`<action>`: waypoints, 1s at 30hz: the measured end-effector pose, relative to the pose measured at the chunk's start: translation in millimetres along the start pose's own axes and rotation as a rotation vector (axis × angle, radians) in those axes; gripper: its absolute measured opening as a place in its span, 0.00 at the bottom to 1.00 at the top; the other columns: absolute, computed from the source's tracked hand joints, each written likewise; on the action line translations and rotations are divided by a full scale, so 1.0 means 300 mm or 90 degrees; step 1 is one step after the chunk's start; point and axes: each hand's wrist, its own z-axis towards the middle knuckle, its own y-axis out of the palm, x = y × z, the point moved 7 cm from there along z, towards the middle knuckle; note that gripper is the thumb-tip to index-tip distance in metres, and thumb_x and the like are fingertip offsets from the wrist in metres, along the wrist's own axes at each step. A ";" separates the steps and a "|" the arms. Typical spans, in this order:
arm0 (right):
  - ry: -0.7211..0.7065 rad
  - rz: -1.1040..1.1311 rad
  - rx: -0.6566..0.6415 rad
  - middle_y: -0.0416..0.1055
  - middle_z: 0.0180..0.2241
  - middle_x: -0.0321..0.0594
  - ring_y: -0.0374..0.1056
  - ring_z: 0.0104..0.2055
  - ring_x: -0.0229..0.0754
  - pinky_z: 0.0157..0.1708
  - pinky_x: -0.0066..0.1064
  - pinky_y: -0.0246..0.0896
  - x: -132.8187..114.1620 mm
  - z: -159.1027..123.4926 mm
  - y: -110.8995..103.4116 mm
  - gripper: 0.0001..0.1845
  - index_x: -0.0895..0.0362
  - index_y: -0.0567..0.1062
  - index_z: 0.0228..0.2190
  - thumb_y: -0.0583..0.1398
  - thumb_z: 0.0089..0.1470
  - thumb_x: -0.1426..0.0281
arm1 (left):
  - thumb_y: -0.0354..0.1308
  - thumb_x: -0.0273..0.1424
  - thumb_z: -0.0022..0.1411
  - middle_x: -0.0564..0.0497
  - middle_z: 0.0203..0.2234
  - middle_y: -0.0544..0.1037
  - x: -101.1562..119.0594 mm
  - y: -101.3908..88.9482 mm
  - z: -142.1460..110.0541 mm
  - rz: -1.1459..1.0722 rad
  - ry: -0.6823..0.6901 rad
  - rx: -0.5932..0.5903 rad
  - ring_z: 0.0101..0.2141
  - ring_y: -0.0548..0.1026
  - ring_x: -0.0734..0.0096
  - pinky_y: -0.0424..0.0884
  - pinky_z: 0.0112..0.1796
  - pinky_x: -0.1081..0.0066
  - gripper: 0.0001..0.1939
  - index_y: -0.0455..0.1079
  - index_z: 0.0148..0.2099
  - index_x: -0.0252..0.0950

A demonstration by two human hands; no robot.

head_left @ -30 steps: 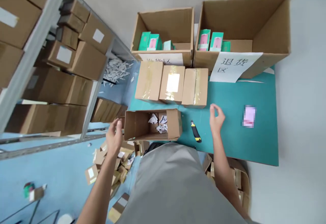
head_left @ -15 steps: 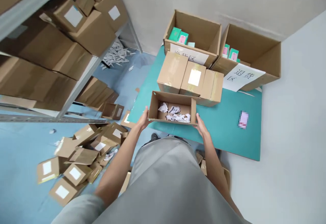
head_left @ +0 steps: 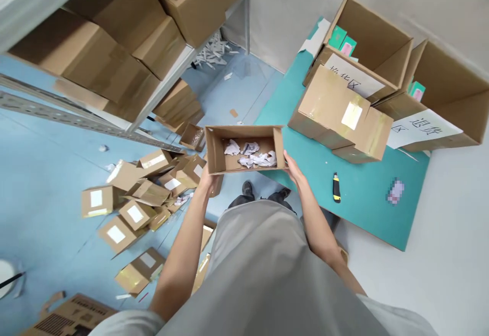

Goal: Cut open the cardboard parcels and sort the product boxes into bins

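Between my two hands I hold an open cardboard box (head_left: 214,151), long side toward me. Crumpled white paper (head_left: 263,160) lies on its bottom. My left hand (head_left: 207,179) grips the left end, and part of its fingers is hidden behind the box wall. At the right end, my right hand (head_left: 293,169) has its fingers closed against the side. The box is in the air, partly over the floor and partly by the left edge of the green table (head_left: 367,193). A black and yellow utility knife (head_left: 336,188) lies on that table.
Closed cartons (head_left: 340,104) and two large open boxes (head_left: 445,79) with paper signs stand on the table. Left of me, a metal shelf (head_left: 164,94) bears cartons. Discarded boxes (head_left: 148,193) are heaped on the blue floor (head_left: 46,173). A pixelated pinkish item (head_left: 395,191) lies on the table.
My view has turned left. The box in my hands has moved left, away from in front of the closed cartons and off the table's edge. The utility knife has come into view.
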 end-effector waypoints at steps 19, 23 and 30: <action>-0.018 -0.006 -0.064 0.84 0.61 0.46 0.77 0.66 0.49 0.71 0.43 0.67 -0.158 0.080 0.368 0.16 0.55 0.88 0.52 0.67 0.68 0.62 | 0.48 0.47 0.80 0.39 0.56 0.84 -0.241 -0.349 -0.060 0.125 -0.187 0.198 0.60 0.83 0.53 0.81 0.57 0.56 0.22 0.73 0.60 0.41; 0.007 0.052 -0.028 0.87 0.52 0.46 0.81 0.57 0.47 0.69 0.45 0.71 -0.041 -0.016 0.186 0.11 0.55 0.88 0.46 0.68 0.66 0.65 | 0.51 0.42 0.78 0.36 0.59 0.84 -0.268 -0.095 -0.048 0.160 -0.163 0.098 0.63 0.82 0.54 0.79 0.59 0.59 0.19 0.75 0.60 0.38; 0.008 0.186 0.031 0.87 0.53 0.49 0.84 0.54 0.46 0.69 0.45 0.73 0.107 -0.145 -0.162 0.09 0.55 0.86 0.47 0.67 0.68 0.68 | 0.55 0.41 0.73 0.35 0.63 0.83 -0.180 0.358 -0.029 0.208 -0.048 -0.062 0.64 0.81 0.55 0.74 0.66 0.57 0.19 0.78 0.56 0.36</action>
